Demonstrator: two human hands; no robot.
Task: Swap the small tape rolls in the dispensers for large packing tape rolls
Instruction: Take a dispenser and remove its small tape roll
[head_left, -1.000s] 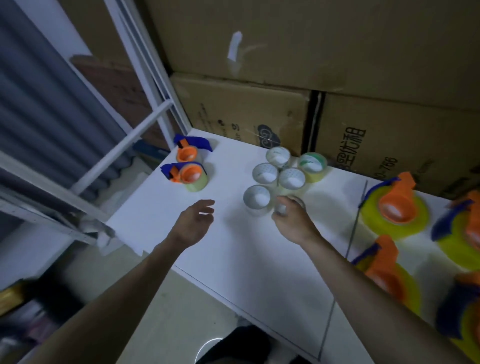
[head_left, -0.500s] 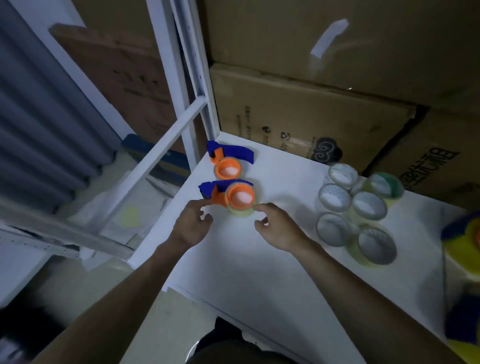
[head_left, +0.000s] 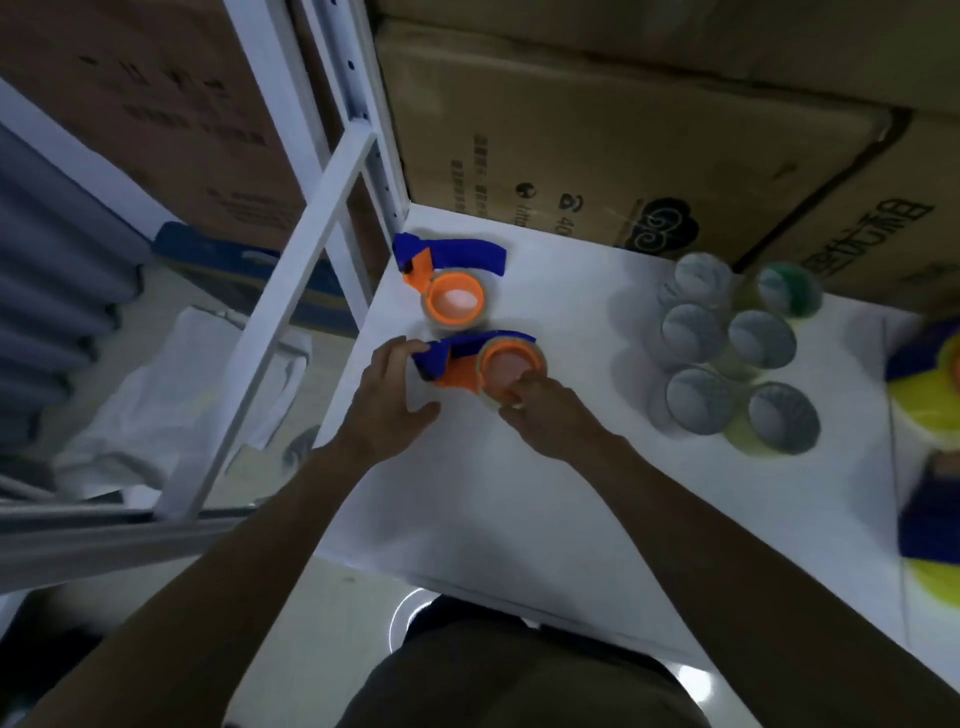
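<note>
- Left hand (head_left: 387, 402) holds the blue handle end of the near dispenser (head_left: 480, 364), fingers curled on it.
- Right hand (head_left: 545, 410) pinches that dispenser's small tape roll (head_left: 506, 402) at its near edge.
- Second dispenser (head_left: 449, 283) lies just beyond, far-left on white counter (head_left: 519, 493).
- Loose rolls (head_left: 727, 358) cluster to the right.

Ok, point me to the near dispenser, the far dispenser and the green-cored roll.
near dispenser (head_left: 506, 364): head view, orange hub.
far dispenser (head_left: 456, 300): head view, orange hub.
green-cored roll (head_left: 787, 288): head view, inner core wall.
</note>
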